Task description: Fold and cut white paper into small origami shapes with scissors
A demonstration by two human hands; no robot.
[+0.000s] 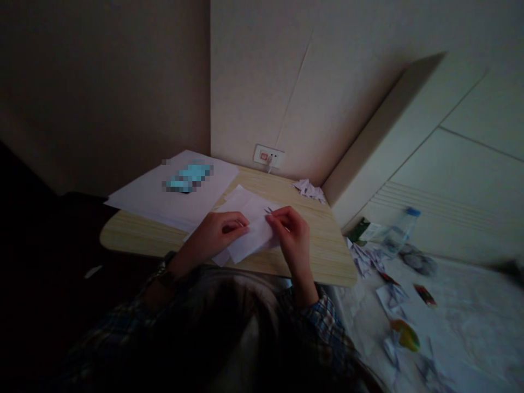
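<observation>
Pale paper sheets point(249, 245) lie loosely overlapped on a small wood-grain table point(327, 251) in front of me. My left hand point(221, 232) is closed over their left part, thumb and index finger pinching paper. On the right side, my right hand point(291, 229) is closed too, its thumb and fingertips pressed together at the paper. Two thin dark prongs of a small tool point(268, 210) stick out past those fingertips. The rest of that tool is hidden in the hand, and its kind is unclear in the dim light.
A phone point(190, 176), blurred out, rests on a stack of large white sheets point(143, 196) at left. Folded paper pieces point(309, 190) sit in the back right corner. Behind is a wall socket point(269, 156) with a plug. A plastic bottle point(401, 232) and more folded papers point(364, 259) lie at right.
</observation>
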